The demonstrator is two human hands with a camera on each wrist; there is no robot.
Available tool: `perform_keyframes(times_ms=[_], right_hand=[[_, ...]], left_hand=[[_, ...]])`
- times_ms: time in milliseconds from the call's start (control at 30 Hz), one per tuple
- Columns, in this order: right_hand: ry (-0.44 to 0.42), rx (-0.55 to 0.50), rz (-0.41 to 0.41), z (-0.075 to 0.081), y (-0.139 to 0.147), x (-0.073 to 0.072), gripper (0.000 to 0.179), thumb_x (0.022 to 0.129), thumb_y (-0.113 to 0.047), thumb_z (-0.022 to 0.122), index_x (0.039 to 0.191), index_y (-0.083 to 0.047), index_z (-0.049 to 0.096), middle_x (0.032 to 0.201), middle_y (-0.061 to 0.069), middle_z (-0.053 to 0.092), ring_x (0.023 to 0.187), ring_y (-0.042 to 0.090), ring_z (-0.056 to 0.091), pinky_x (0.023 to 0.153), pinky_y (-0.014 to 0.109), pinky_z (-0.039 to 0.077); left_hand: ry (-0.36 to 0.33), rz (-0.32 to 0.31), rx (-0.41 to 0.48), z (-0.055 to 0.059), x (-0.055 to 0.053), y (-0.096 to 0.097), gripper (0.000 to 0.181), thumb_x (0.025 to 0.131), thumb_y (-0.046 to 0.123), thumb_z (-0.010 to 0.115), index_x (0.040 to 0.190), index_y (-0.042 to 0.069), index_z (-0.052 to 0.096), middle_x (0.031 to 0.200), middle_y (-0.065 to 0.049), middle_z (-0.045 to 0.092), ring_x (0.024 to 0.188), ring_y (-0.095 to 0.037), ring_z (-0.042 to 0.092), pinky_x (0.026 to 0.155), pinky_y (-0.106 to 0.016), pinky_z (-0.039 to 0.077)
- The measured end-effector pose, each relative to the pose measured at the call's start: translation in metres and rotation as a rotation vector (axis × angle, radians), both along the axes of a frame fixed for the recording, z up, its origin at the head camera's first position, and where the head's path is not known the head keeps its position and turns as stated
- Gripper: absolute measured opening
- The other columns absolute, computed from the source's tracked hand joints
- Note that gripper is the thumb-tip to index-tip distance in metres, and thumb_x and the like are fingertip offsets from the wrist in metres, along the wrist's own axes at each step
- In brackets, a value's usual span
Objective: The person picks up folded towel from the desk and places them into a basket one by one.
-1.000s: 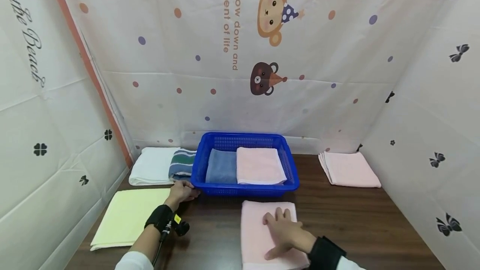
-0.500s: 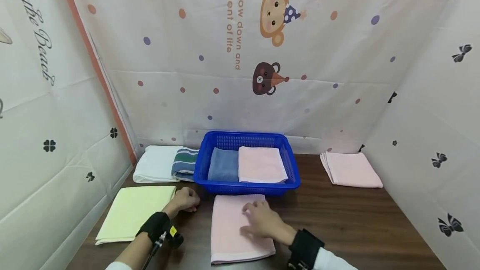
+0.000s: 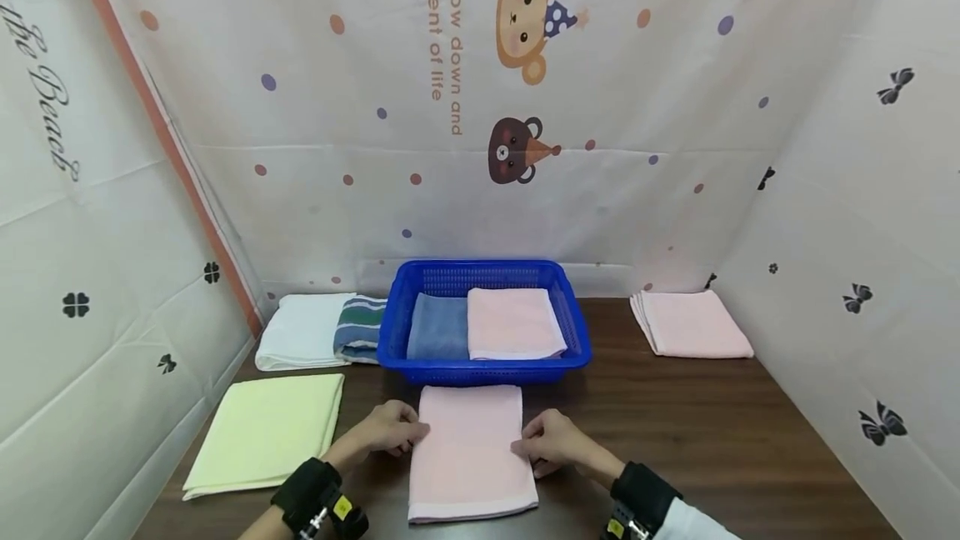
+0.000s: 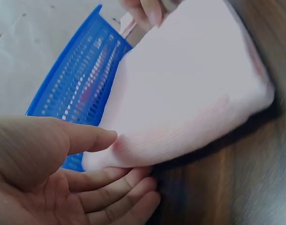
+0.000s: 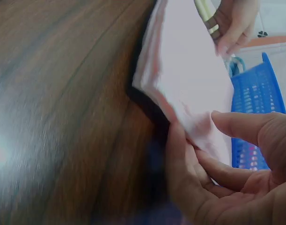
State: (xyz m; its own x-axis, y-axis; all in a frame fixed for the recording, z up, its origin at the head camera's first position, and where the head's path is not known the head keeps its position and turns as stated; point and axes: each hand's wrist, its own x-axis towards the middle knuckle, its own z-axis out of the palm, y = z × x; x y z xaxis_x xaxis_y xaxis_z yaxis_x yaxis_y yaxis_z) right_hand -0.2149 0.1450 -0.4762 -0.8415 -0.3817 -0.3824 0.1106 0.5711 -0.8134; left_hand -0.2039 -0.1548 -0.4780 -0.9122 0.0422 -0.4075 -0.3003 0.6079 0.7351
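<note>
A folded pink towel lies in front of the basket in the head view. On its left edge, my left hand pinches the cloth; in the left wrist view the thumb is on top and the fingers are at the underside. My right hand grips the opposite edge, with its thumb above and fingers tucked below, as the right wrist view shows. Layered folds of the pink towel show along its near side there. Behind it, the blue basket holds a blue towel and another pink towel.
At the left lies a yellow-green folded cloth. A white towel and a striped towel sit left of the basket. Another folded pink towel is at the back right of the wooden table. Printed curtains surround the table.
The pink towel has slid left to the front of the basket. My right hand has gone from lying over it to gripping its right edge; my left hand has come to its left edge.
</note>
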Motion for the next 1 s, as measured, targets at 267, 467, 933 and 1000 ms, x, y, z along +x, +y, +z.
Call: perform_keyframes(times_ms=[267,467,933,1000], right_hand=[[0.255,0.002,0.129,-0.011,-0.011,0.009,0.021,0.088,-0.016,0.077,0.077,-0.002,0.067,0.065,-0.003,0.059,0.055,0.008,0.052,0.049,0.02,0.041],[0.07,-0.07,-0.007,-0.008,-0.019,0.008,0.028,0.091,-0.018,0.074,0.107,0.005,0.069,0.091,0.004,0.067,0.076,0.012,0.059,0.064,0.028,0.055],[-0.294,-0.277,-0.081,-0.005,-0.018,-0.007,0.054,0.104,-0.025,0.059,0.139,0.014,0.048,0.107,0.011,0.069,0.089,0.016,0.07,0.08,0.038,0.063],[-0.317,-0.276,-0.101,-0.004,-0.021,-0.008,0.061,0.102,-0.024,0.062,0.143,0.017,0.041,0.108,0.013,0.07,0.089,0.018,0.072,0.08,0.04,0.064]], left_hand=[[-0.096,0.042,0.193,-0.013,0.016,0.001,0.025,0.094,0.015,0.068,0.106,-0.004,0.057,0.088,-0.013,0.065,0.074,-0.018,0.067,0.07,-0.04,0.064],[-0.095,0.013,0.273,-0.015,0.023,-0.002,0.028,0.096,0.014,0.066,0.112,-0.006,0.055,0.091,-0.012,0.068,0.078,-0.018,0.069,0.073,-0.042,0.064],[-0.123,0.051,0.342,-0.016,0.023,-0.006,0.036,0.098,0.011,0.062,0.125,-0.008,0.049,0.093,-0.015,0.063,0.079,-0.019,0.066,0.072,-0.04,0.064],[-0.114,0.072,0.323,-0.014,0.022,-0.006,0.033,0.098,0.013,0.062,0.121,-0.008,0.051,0.093,-0.015,0.064,0.078,-0.019,0.067,0.071,-0.039,0.064]])
